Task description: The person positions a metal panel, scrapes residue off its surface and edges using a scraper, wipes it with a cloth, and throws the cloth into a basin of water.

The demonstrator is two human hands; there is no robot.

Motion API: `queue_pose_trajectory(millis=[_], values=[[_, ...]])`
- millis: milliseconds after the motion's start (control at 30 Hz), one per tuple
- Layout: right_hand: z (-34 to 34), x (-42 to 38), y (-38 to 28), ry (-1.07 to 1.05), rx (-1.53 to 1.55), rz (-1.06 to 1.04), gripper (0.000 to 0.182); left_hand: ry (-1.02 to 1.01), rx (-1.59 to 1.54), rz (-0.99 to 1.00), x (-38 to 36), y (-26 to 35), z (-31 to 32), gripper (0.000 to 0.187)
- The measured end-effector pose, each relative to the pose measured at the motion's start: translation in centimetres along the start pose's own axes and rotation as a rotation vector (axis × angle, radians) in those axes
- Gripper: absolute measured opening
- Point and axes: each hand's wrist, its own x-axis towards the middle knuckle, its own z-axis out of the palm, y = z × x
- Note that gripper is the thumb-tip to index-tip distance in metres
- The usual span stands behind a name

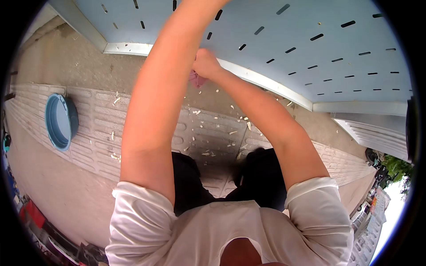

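Note:
My left arm stretches up across the view, and its hand lies beyond the top edge, out of sight. My right hand (pixel 207 63) is closed at the rim of a blue-grey slotted metal panel (pixel 293 35). From under its fingers hangs a crumpled pink cloth (pixel 197 80), partly hidden behind my left forearm. How much of the cloth is inside the fist cannot be seen.
A blue plastic basin (pixel 73 122) stands on the paving at the left. Small pale scraps (pixel 206 154) are scattered over the tiles around my feet. The panel's white front edge (pixel 270 86) runs across ahead of me. Parked vehicles show at the lower left.

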Motion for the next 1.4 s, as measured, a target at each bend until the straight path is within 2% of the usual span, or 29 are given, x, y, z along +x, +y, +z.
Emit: queue_pose_trajectory(millis=[33, 100, 167, 233, 333, 433, 500, 533, 633, 733, 833, 867, 967, 1000, 1067, 1133, 1200, 1267, 1400], values=[[-0.7, -0.9, -1.8, -0.094, 0.019, 0.034, 0.039, 0.001, 0.024, 0.029, 0.0, -0.1, 0.1, 0.02], [-1.7, -3.2, -4.1, -0.099, -0.155, -0.139, 0.036, 0.019, 0.067, 0.083, 0.2, -1.0, 0.2, 0.019], [-3.9, -6.2, -3.9, 0.073, -0.531, -0.551, 0.034, 0.053, 0.082, 0.106, 0.2, -1.1, 0.4, 0.02], [-7.2, -6.7, -2.7, 0.272, -0.789, -0.853, 0.029, 0.072, 0.096, 0.119, 0.2, -1.4, 0.4, 0.021], [-11.8, -7.4, -1.3, 0.313, -0.999, -0.823, 0.032, 0.075, 0.097, 0.129, 0.5, -1.5, 0.6, 0.021], [-10.5, -8.1, 2.7, 0.198, -1.093, -0.753, 0.037, 0.057, 0.067, 0.109, 0.2, -1.6, 0.7, 0.021], [-9.2, -8.1, 6.6, 0.196, -0.943, -0.64, 0.031, 0.051, 0.068, 0.111, 0.3, -1.7, 0.5, 0.021], [-8.8, -8.6, 6.4, 0.187, -0.863, -0.578, 0.028, 0.053, 0.095, 0.114, 0.3, -1.5, 0.4, 0.022], [-10.7, -9.8, 5.0, 0.156, -0.647, -0.507, 0.037, 0.073, 0.15, 0.12, 0.3, -1.6, 0.2, 0.022], [-12.0, -10.3, 1.6, 0.375, -0.647, -0.587, 0.047, 0.07, 0.132, 0.116, 0.4, -1.5, 0.6, 0.022], [-10.7, -9.2, 4.8, 0.325, -0.768, -0.589, 0.051, 0.057, 0.082, 0.095, 0.5, -1.3, 0.6, 0.022], [-9.6, -9.5, 5.8, 0.147, -0.644, -0.475, 0.046, 0.06, 0.079, 0.1, 0.5, -1.4, 0.6, 0.022], [-10.5, -11.2, 6.3, 0.022, -0.322, -0.315, 0.044, 0.049, 0.072, 0.121, 0.6, -1.4, 0.4, 0.022], [-12.0, -12.5, 4.6, -0.041, -0.13, -0.066, 0.042, 0.047, 0.067, 0.113, 0.4, -1.7, 0.3, 0.022], [-15.1, -15.5, 4.3, 0.033, 0.229, 0.129, 0.045, 0.039, 0.057, 0.091, 0.2, -1.6, 0.2, 0.022], [-18.7, -18.7, 5.7, 0.234, 0.376, 0.243, 0.048, 0.054, 0.079, 0.112, 0.5, -1.6, 0.3, 0.022], [-22.1, -21.9, 9.4, 0.442, 0.341, 0.28, 0.052, 0.094, 0.142, 0.158, 0.6, -2.0, 0.5, 0.022], [-24.7, -24.3, 12.8, 0.513, 0.108, 0.405, 0.052, 0.085, 0.14, 0.176, 0.6, -2.1, 0.4, 0.021], [-23.9, -23.3, 21.3, 0.51, -0.218, 0.594, 0.053, 0.135, 0.15, 0.234, 0.6, -2.4, 0.8, 0.02]])
